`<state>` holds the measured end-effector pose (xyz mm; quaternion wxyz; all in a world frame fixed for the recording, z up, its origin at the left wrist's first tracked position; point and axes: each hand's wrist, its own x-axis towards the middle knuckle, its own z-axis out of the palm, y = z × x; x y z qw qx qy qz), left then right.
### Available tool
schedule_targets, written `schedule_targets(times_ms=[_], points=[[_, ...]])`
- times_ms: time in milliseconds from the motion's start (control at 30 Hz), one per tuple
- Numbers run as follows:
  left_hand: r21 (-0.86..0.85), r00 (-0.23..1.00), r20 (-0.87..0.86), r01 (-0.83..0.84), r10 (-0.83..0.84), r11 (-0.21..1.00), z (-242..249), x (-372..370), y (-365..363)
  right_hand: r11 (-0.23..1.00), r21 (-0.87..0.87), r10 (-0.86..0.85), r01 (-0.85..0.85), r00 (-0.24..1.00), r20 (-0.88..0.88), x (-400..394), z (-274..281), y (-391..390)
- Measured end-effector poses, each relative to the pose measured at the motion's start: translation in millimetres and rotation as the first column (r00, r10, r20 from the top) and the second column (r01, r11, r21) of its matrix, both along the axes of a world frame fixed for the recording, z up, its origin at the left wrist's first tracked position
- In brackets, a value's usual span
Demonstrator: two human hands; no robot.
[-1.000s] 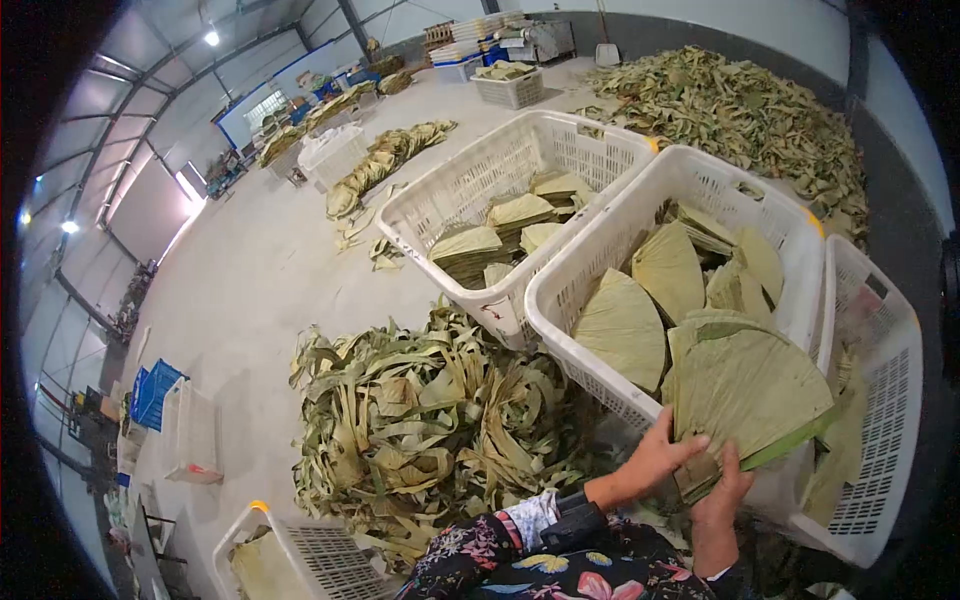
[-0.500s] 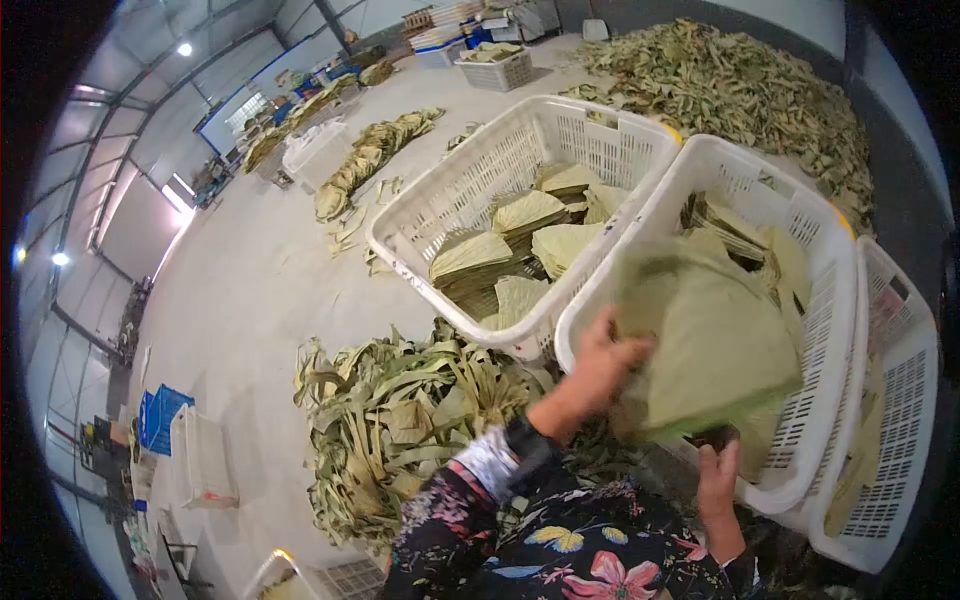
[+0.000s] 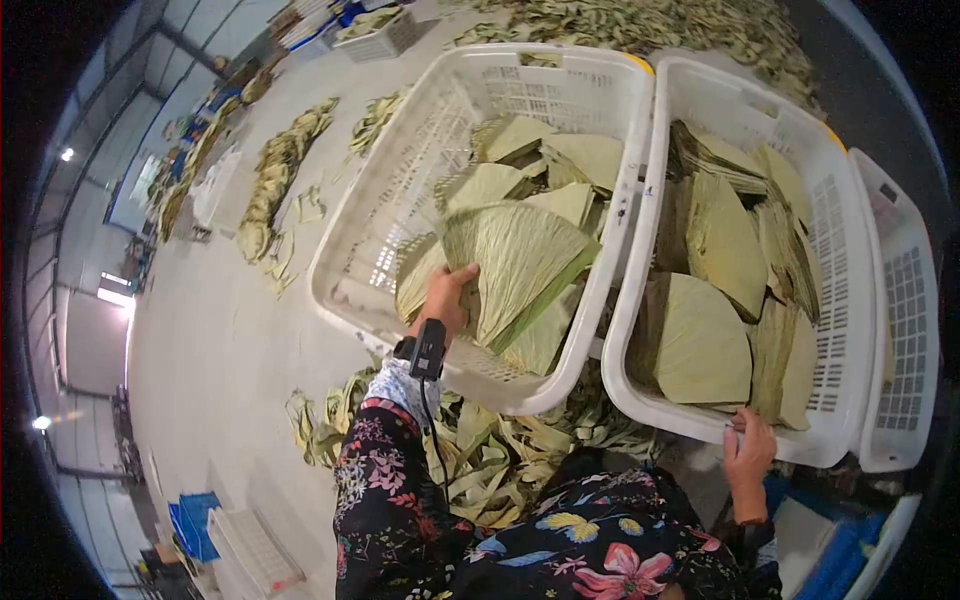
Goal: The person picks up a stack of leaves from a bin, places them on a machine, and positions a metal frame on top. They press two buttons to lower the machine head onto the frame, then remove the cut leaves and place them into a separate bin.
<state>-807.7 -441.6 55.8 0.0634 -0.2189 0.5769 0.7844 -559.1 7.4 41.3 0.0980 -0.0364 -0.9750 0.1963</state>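
My left hand (image 3: 447,300) is closed on the edge of a fan-shaped stack of dried leaves (image 3: 520,262), pale green with a brighter green lower edge. That stack is over the left white plastic basket (image 3: 345,290), where several similar folded stacks (image 3: 580,160) lie. My right hand (image 3: 750,455) rests at the near rim of the right white basket (image 3: 655,415), fingers bent over it beside a leaf stack (image 3: 705,345). More folded leaf stacks (image 3: 725,235) fill much of that basket. The fingertips of my right hand are partly hidden.
A third white basket (image 3: 905,330) stands against the right one. Loose leaf strips (image 3: 490,455) lie on the floor before me. Rows of leaves (image 3: 285,170) and a large leaf pile (image 3: 650,30) are farther off. A blue crate (image 3: 195,525) stands lower left.
My left hand has carried the leaf stack leftward from above the right basket to over the left one. My right hand is now at the right basket's near rim. The view has shifted.
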Motion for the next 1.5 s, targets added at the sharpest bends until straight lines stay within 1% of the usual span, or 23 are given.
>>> schedule_targets(times_ms=[67,133,200,333,367,433,467,500,533,567,600,667,767,800,867,967,1067,1233,1267,1333,1400,1467,1500], points=[[-0.060,0.986,0.151,0.080,-0.070,0.995,-35.8,-6.8,-11.2,0.999,0.024,-0.025,0.025,1.000,0.002,-1.1,-0.2,-1.4],[-0.415,0.845,0.315,0.532,-0.432,0.738,-72.7,15.4,-32.8,0.997,0.064,-0.033,0.033,0.999,-0.011,-2.5,-0.4,-1.6],[-0.565,0.830,0.316,0.555,-0.460,0.611,-86.1,8.8,-37.6,0.996,0.071,-0.060,0.060,0.998,0.005,-3.0,0.2,-2.4],[-0.943,0.798,0.282,0.333,-0.532,0.000,-90.9,-16.6,-13.7,0.993,0.064,-0.098,0.095,0.995,0.038,-2.3,-2.6,-1.6],[-0.979,0.789,0.049,0.160,-0.612,0.128,-88.5,-27.0,4.3,0.993,0.038,-0.116,0.113,0.991,0.070,-3.6,3.0,-5.9],[-0.904,0.809,0.041,0.280,-0.587,0.324,-36.1,-34.3,57.2,0.982,-0.026,-0.186,0.187,0.981,0.055,0.3,-1.0,-8.8],[-0.912,0.666,-0.351,-0.084,-0.658,0.402,-64.7,-37.8,64.2,0.969,-0.136,-0.202,0.205,0.979,0.037,3.9,10.7,-15.4],[-0.929,0.431,-0.355,-0.258,-0.829,0.264,-5.0,-8.4,101.2,0.956,-0.228,-0.200,0.184,0.978,-0.051,11.7,20.6,-22.7],[-0.560,0.574,-0.622,0.150,-0.533,0.815,11.6,9.7,145.9,0.877,-0.447,-0.207,0.176,0.978,-0.022,30.3,15.2,-26.3],[-0.498,0.452,-0.713,0.212,-0.536,0.841,28.0,34.4,183.9,0.907,-0.395,-0.168,0.148,0.986,-0.015,51.1,25.6,-30.2],[-0.462,0.452,-0.708,0.286,-0.543,0.840,50.6,78.0,222.0,0.931,-0.365,-0.130,0.030,0.959,-0.253,78.5,17.2,-32.2],[-0.540,0.267,-0.705,0.398,-0.657,0.742,52.2,148.5,279.7,0.908,-0.419,-0.142,0.026,0.959,-0.246,147.9,4.0,-34.5],[-0.621,0.105,-0.438,0.683,-0.893,0.385,40.5,293.7,354.7,0.777,-0.549,-0.389,0.309,0.921,-0.032,297.8,-60.5,-32.5],[-0.629,-0.004,-0.314,0.750,-0.950,0.204,43.8,345.1,374.4,0.742,-0.553,-0.481,0.378,0.875,-0.048,346.6,-61.1,-29.9],[-0.552,-0.233,-0.354,0.834,-0.906,0.002,-0.4,430.1,409.1,0.372,-0.545,-0.621,0.751,0.638,0.455,452.7,-62.1,-30.3],[-0.418,-0.583,-0.192,0.776,-0.789,-0.472,-41.2,438.1,448.0,0.039,-0.394,-0.889,0.918,0.212,0.405,478.4,-77.4,-60.6],[-0.523,-0.865,-0.079,0.459,-0.495,-0.719,-31.1,489.4,483.8,-0.250,-0.411,-0.947,0.877,-0.134,0.291,526.2,-62.4,-90.8],[-0.565,-0.969,0.088,0.141,-0.229,-0.813,-16.2,577.5,520.1,-0.555,-0.514,-0.822,0.654,-0.523,0.224,558.0,-65.0,-134.1],[-0.537,-0.976,0.092,0.117,-0.196,-0.836,-20.9,608.5,517.4,-0.590,-0.638,-0.759,0.495,-0.610,0.228,578.1,-71.5,-147.9],[-0.505,-0.990,0.090,0.047,-0.107,-0.862,-27.2,632.8,527.2,-0.606,-0.739,-0.645,0.295,-0.726,0.239,579.2,-62.4,-160.3],[-0.580,-0.987,0.108,-0.157,0.116,-0.799,-41.7,647.4,537.0,-0.232,-0.955,-0.421,-0.184,-0.866,0.269,584.1,-44.3,-171.9],[-0.580,-0.968,0.172,-0.251,0.185,-0.775,-39.7,652.2,541.7,-0.117,-0.955,-0.366,-0.272,-0.882,0.296,589.7,-39.7,-183.0],[-0.613,-0.953,0.145,-0.297,0.266,-0.732,-47.5,662.0,541.7,0.073,-0.950,-0.291,-0.304,-0.917,0.271,605.2,-37.0,-190.0]])
